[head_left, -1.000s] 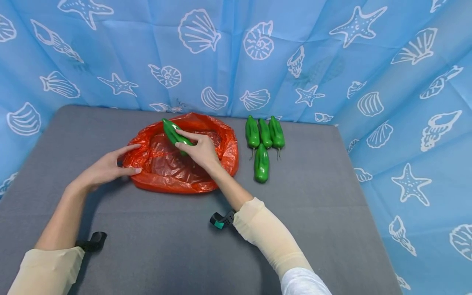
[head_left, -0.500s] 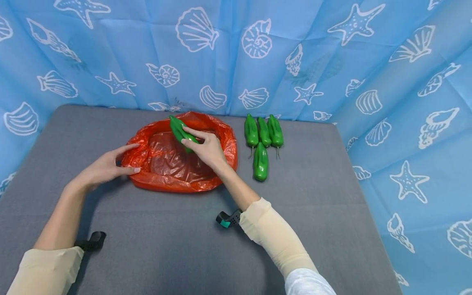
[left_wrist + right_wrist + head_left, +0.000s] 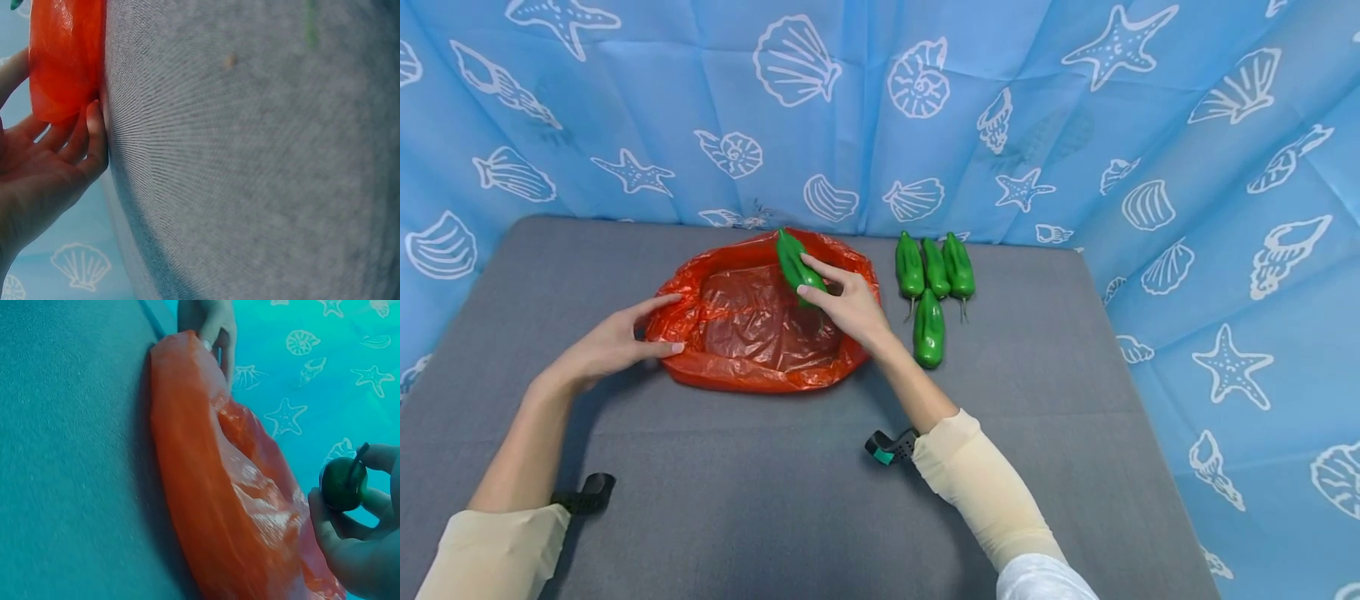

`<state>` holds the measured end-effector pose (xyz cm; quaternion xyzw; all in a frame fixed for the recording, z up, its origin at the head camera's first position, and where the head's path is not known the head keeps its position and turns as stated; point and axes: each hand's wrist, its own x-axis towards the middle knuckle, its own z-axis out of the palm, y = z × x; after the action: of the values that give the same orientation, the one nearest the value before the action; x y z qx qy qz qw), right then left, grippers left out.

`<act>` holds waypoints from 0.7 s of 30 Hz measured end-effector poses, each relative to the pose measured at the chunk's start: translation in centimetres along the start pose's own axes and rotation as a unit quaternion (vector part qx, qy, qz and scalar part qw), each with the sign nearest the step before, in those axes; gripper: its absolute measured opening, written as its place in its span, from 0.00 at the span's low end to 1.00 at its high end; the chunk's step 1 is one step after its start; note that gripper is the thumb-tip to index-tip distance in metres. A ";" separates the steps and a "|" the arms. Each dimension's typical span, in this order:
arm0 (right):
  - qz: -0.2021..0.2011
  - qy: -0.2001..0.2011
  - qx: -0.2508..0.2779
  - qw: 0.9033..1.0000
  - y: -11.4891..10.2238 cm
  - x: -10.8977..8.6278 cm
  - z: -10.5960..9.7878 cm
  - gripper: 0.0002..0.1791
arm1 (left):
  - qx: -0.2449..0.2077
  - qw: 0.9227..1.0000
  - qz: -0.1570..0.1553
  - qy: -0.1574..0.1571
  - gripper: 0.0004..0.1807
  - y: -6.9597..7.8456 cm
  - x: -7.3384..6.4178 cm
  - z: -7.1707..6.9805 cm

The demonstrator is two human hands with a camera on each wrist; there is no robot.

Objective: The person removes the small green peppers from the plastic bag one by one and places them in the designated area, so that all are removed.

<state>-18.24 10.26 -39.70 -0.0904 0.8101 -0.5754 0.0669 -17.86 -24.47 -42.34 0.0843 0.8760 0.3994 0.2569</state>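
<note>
A red plastic bag (image 3: 760, 379) lies on the grey table with its mouth spread wide and its edge rolled outward. My left hand (image 3: 606, 342) holds the bag's left end, thumb at the near side and fingers around the far side; the left wrist view has several fingertips against the bag's outer wall. Above the right part of the mouth, my right hand (image 3: 856, 310) pinches a glossy green pepper (image 3: 797, 262) between thumb and fingers. Its stem end (image 3: 357, 464) faces the right wrist camera. The bag's visible floor is bare, wrinkled plastic.
To the bag's right, three green peppers (image 3: 935, 268) lie side by side at the back of the table (image 3: 760, 500). Another green pepper (image 3: 929, 332) lies just in front of them. A blue shell-patterned curtain (image 3: 865, 108) hangs behind and along the right side.
My right hand has carried the pepper rightward across the bag's mouth, from its middle toward its right side. The left hand stays at the bag's left end.
</note>
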 end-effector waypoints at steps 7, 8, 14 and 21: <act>-0.001 -0.024 0.004 1.000 -0.2 -0.7 -1.6 0.34 | -0.003 1.000 0.000 0.003 0.52 0.0 -0.1 0.2; 0.000 -0.029 0.008 1.000 -0.2 -0.8 -1.8 0.35 | -0.003 1.000 0.001 0.003 0.52 0.0 -0.1 0.2; 0.004 -0.049 0.020 0.999 -0.4 -1.4 -2.6 0.37 | -0.002 1.000 0.002 0.001 0.51 -0.1 -0.2 0.2; -0.006 -0.050 0.046 0.998 0.0 -2.3 -3.8 0.38 | 0.003 1.000 -0.003 0.000 0.52 -0.1 0.0 0.0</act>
<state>-16.84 14.26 -38.44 -0.1207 0.7779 -0.6070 0.1084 -17.87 -24.47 -42.43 0.0824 0.8774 0.3958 0.2582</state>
